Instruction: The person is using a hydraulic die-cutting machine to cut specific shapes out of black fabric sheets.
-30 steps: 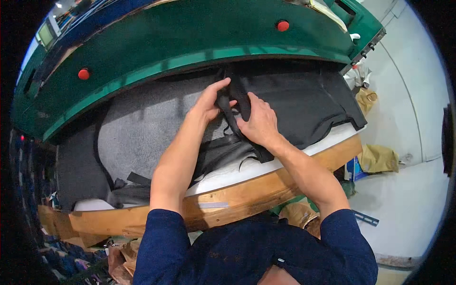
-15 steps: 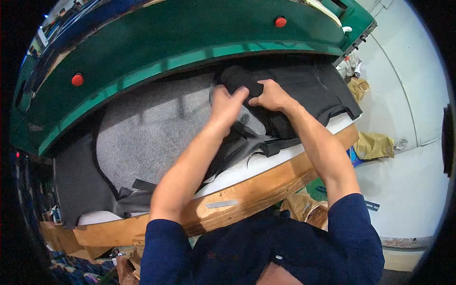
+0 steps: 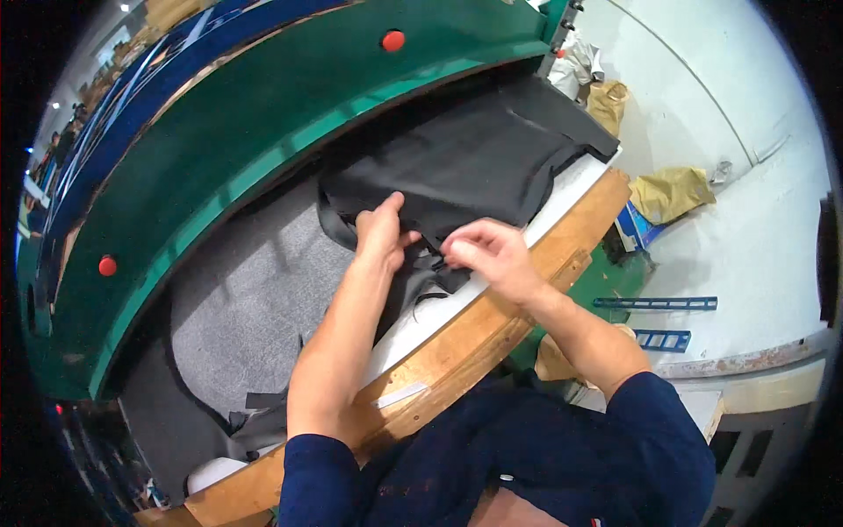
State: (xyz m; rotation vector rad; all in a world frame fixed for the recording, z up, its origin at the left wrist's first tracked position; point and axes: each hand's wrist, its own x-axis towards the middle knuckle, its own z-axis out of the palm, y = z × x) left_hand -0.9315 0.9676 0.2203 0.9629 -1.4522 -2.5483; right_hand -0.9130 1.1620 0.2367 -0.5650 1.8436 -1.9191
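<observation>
A black sheet of soft leather-like material (image 3: 457,158) covers the right part of the work surface, its left edge lapping over a grey textured piece (image 3: 255,299). My left hand (image 3: 382,233) rests at that edge, thumb and fingers apart, some fingertips hidden. Close on its right, my right hand (image 3: 496,259) has thumb and forefinger pinched at the sheet's front edge, by a narrow dark strip. Crumpled black folds (image 3: 430,277) lie below the two hands. More black material (image 3: 162,408) lies at the left end.
A green machine beam (image 3: 263,114) with red buttons (image 3: 392,40) spans the far side. Along the front runs a wooden edge (image 3: 500,321) with a metal strip (image 3: 402,394) on it. Yellowish bags (image 3: 672,195) and blue slotted rails (image 3: 659,303) lie at the right.
My view has turned and shifted right. The dark bundle between my hands now lies spread as a flat flap to the right. Both hands have come nearer the front edge, the right one pinching there.
</observation>
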